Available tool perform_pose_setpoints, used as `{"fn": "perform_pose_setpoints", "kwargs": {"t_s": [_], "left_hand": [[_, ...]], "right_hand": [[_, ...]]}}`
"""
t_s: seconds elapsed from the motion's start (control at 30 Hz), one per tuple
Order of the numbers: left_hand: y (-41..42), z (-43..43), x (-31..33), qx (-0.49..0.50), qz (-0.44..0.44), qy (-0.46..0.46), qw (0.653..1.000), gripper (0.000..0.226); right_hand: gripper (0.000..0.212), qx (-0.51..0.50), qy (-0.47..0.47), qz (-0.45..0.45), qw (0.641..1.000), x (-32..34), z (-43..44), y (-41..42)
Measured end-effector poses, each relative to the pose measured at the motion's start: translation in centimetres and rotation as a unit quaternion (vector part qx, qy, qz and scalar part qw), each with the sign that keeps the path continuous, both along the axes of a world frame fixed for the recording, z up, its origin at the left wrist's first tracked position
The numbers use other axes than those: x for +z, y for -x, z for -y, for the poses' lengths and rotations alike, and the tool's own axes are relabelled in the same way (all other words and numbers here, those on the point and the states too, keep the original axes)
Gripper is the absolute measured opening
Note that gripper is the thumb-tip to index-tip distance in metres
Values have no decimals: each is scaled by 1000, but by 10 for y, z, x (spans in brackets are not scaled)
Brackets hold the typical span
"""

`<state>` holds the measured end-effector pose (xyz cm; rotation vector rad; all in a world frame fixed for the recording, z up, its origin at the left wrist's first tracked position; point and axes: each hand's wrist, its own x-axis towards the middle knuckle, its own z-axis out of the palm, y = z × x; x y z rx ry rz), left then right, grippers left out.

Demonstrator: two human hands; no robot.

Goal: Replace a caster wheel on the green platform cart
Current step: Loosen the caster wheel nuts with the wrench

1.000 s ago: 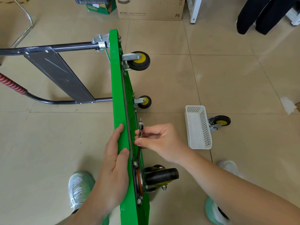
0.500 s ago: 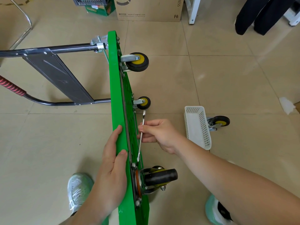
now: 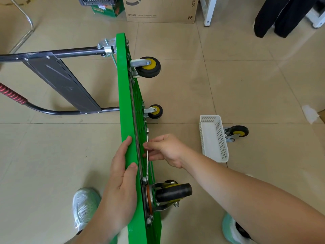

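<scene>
Green cart (image 3: 125,103) stands on edge, left hand (image 3: 121,175) gripping its rim, right hand (image 3: 167,150) pinching wrench (image 3: 147,167).

Cardboard box (image 3: 160,9) beside a green carton (image 3: 107,10), dark garments (image 3: 281,16), white paper scrap (image 3: 310,114) on tiled floor (image 3: 246,76).

The left hand (image 3: 121,175) grips the green cart (image 3: 123,85), the right hand (image 3: 165,150) a wrench (image 3: 147,166).

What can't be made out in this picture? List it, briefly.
Head view:
- Wrench lower end: too small to tell whether it sits on a nut.
- Loose caster: mounting plate hidden behind the white basket.
- Cart handle: cut off by the left edge.
- Green cart near end: cut off by the bottom edge.
</scene>
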<state>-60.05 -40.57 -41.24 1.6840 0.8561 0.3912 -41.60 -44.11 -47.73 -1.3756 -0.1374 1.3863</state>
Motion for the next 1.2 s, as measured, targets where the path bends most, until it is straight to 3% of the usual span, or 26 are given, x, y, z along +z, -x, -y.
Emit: {"fn": "perform_pose_setpoints", "kwargs": {"t_s": [0.23, 0.37, 0.67, 0.97, 1.1, 1.2], "left_hand": [[-1, 1, 5, 4, -6, 13, 1000, 58], [-1, 1, 6, 4, -5, 11, 1000, 56], [-2, 1, 6, 5, -5, 13, 1000, 56], [-1, 1, 8, -3, -9, 20, 1000, 55], [-1, 1, 7, -1, -11, 14, 1000, 55], [-1, 1, 6, 2, -13, 14, 1000, 57]], "right_hand": [[22, 27, -93, 109, 989, 25, 17, 12], [27, 18, -160, 161, 974, 35, 42, 29], [31, 9, -152, 210, 966, 41, 47, 24], [30, -6, -174, 215, 961, 38, 49, 17], [24, -39, -201, 166, 965, 48, 39, 5], [18, -37, -169, 140, 975, 44, 25, -3]]}}
